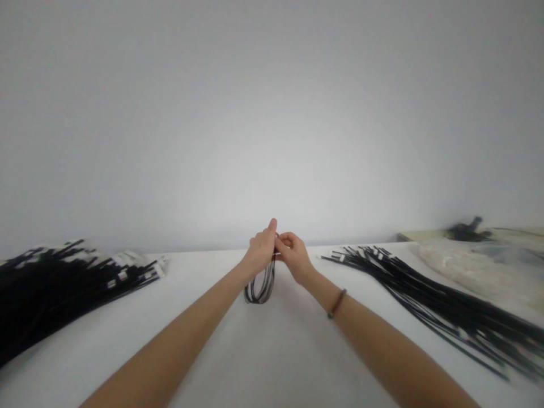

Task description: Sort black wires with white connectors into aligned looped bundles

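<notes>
A looped black cable (260,296) hangs in several turns below my hands, at the middle of the view. My left hand (262,247) is closed around the upper part of the coil, its thumb pointing up. On the other side, my right hand (294,253) has thumb and forefinger pinched together at the top of the coil, touching the cable by the left fingers. A thin dark strand shows between the two hands. Which part of the cable the right fingers hold is too small to make out. The coil's top is hidden by the left hand.
To the left lies a large pile of black cables (55,289) with white connectors. Another bundle of black cables (429,289) spreads over the white table (272,362) at right. Behind it are a clear plastic bag (480,266) and a dark object (467,230). A pale wall (272,113) stands behind.
</notes>
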The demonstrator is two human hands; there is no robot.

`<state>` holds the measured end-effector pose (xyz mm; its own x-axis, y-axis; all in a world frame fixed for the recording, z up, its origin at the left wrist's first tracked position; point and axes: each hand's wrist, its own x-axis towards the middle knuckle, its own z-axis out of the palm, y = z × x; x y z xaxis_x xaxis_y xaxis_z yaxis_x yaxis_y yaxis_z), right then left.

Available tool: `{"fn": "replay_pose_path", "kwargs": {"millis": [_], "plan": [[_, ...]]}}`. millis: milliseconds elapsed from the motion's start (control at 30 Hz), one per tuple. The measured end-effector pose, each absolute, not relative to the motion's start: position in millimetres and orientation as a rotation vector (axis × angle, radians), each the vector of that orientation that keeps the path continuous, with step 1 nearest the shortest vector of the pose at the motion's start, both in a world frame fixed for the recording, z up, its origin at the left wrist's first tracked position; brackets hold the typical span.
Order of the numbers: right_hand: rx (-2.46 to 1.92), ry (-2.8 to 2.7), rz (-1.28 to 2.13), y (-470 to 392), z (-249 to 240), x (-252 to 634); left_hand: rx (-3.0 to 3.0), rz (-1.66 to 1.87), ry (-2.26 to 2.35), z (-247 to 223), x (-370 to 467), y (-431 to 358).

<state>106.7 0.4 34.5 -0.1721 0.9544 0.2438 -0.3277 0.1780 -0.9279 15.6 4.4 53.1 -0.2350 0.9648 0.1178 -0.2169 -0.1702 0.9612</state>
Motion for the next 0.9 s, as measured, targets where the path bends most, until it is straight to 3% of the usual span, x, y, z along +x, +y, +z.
{"fn": "replay_pose_path", "kwargs": {"millis": [200,433,900], "plan": [[-0.854,-0.985,1.384,16.2,21.0,121.1,1.117,1.468,1.337,55.9,4.4,2.5],[-0.885,-0.958,1.438,23.2,13.5,133.6,0.641,1.472,1.148,36.1,-9.5,10.9],[-0.808,-0.937,1.422,19.6,3.6,122.5,0.671,1.450,0.968,16.8,3.5,5.3]]}}
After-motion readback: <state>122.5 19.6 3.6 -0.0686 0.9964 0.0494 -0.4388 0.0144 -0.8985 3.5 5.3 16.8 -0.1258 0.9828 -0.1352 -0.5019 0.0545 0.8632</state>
